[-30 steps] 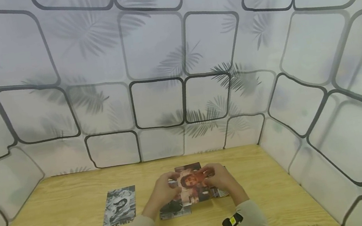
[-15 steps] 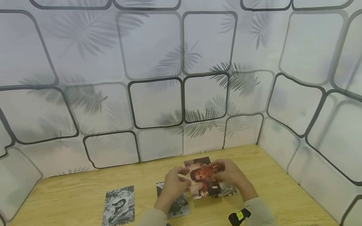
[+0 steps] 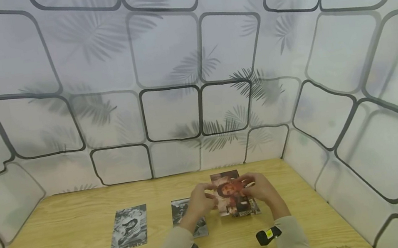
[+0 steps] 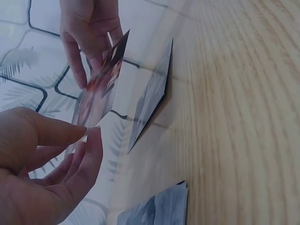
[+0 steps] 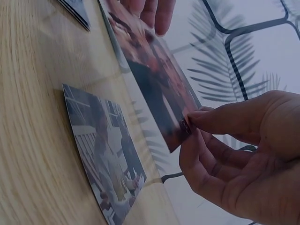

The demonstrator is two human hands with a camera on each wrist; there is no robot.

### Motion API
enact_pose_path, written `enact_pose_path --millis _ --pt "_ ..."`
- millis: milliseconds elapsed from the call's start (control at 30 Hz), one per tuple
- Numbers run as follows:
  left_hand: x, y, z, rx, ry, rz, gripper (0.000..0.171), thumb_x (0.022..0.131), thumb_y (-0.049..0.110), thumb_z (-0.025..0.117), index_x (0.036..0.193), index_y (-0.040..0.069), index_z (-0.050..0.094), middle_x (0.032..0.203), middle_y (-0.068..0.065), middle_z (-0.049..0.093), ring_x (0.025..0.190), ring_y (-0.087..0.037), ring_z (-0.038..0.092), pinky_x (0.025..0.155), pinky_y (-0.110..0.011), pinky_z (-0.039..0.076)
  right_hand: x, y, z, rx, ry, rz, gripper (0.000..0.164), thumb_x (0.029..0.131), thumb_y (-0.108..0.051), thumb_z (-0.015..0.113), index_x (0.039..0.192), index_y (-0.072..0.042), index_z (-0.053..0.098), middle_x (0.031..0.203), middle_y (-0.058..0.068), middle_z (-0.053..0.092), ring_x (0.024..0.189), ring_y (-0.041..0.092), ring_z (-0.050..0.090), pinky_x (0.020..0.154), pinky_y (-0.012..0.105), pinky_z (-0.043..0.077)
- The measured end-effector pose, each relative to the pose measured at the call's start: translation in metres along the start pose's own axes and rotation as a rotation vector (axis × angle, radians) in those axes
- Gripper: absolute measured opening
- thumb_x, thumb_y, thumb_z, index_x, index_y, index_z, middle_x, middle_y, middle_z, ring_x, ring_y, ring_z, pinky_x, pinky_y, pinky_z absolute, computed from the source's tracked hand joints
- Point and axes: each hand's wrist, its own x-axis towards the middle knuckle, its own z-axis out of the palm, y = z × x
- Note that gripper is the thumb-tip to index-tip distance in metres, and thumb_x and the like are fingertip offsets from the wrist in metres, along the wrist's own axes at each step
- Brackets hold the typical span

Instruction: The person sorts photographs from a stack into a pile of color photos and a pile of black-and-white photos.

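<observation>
A reddish colour photo print (image 3: 231, 194) is held up between both hands. My left hand (image 3: 202, 201) pinches its left edge between thumb and fingers; the left wrist view shows the pinch on the print's near edge. At the opposite edge my right hand (image 3: 258, 187) grips it the same way, thumb on the picture side in the right wrist view. Under the raised print lies another photo (image 5: 105, 150) on the table, mostly covered by it in the head view. A black-and-white photo (image 3: 200, 229) lies just left, partly hidden by my left forearm.
Further left on the wooden table (image 3: 72, 224) lies a separate black-and-white photo (image 3: 129, 228). Patterned fabric walls (image 3: 171, 115) rise behind the table and on both sides. A black wrist camera (image 3: 268, 235) sits on each sleeve.
Both hands have carried the colour print to the right, over the right-hand photo. The black-and-white photo in the middle is now less covered.
</observation>
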Motion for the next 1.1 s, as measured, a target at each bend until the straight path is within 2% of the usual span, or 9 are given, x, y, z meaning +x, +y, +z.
enact_pose_path --millis 200,500,767,867,1000,1100 --pt "0.003 -0.002 0.01 0.002 -0.022 -0.004 0.049 0.081 -0.016 0.065 0.13 -0.008 0.064 0.118 -0.025 0.061 0.08 -0.022 0.065 0.064 -0.027 0.064 -0.002 0.002 -0.005 -0.01 0.017 0.0 0.038 0.085 0.01 0.069 0.122 0.004 0.069 0.11 0.024 0.067 0.078 0.019 0.07 0.07 0.035 0.063" --pt "0.008 -0.006 0.025 0.013 0.001 0.044 0.051 0.074 -0.021 0.061 0.124 -0.011 0.065 0.125 -0.027 0.056 0.083 -0.018 0.063 0.063 -0.028 0.064 0.002 0.013 -0.011 -0.016 0.026 0.001 0.04 0.082 0.014 0.07 0.121 0.008 0.068 0.106 0.025 0.068 0.075 0.017 0.069 0.066 0.029 0.061" --pt "0.013 -0.007 0.035 0.086 -0.008 0.118 0.055 0.067 -0.019 0.058 0.121 -0.013 0.066 0.12 -0.025 0.053 0.088 -0.024 0.065 0.06 -0.02 0.056 0.0 0.02 -0.016 -0.009 0.051 0.032 0.04 0.08 0.016 0.069 0.12 0.009 0.068 0.106 0.025 0.066 0.076 0.017 0.067 0.069 0.034 0.063" --pt "0.015 -0.007 0.038 0.119 -0.011 0.15 0.055 0.066 -0.019 0.058 0.12 -0.014 0.067 0.118 -0.026 0.055 0.088 -0.027 0.066 0.061 -0.021 0.054 0.0 0.023 -0.016 -0.02 0.06 0.05 0.041 0.081 0.015 0.069 0.121 0.008 0.068 0.108 0.025 0.066 0.077 0.018 0.066 0.069 0.035 0.063" --pt "0.016 -0.007 0.041 0.147 -0.012 0.153 0.054 0.066 -0.02 0.058 0.119 -0.014 0.067 0.116 -0.026 0.055 0.09 -0.031 0.068 0.063 -0.025 0.055 0.002 0.028 -0.015 -0.036 0.071 0.058 0.042 0.081 0.015 0.069 0.122 0.008 0.068 0.109 0.026 0.066 0.077 0.017 0.067 0.069 0.036 0.063" --pt "0.016 -0.006 0.042 0.16 -0.009 0.125 0.055 0.065 -0.021 0.058 0.119 -0.014 0.067 0.117 -0.025 0.055 0.093 -0.031 0.066 0.064 -0.025 0.054 0.004 0.031 -0.014 -0.037 0.074 0.06 0.041 0.081 0.016 0.07 0.122 0.008 0.068 0.108 0.026 0.066 0.077 0.018 0.068 0.07 0.036 0.063"
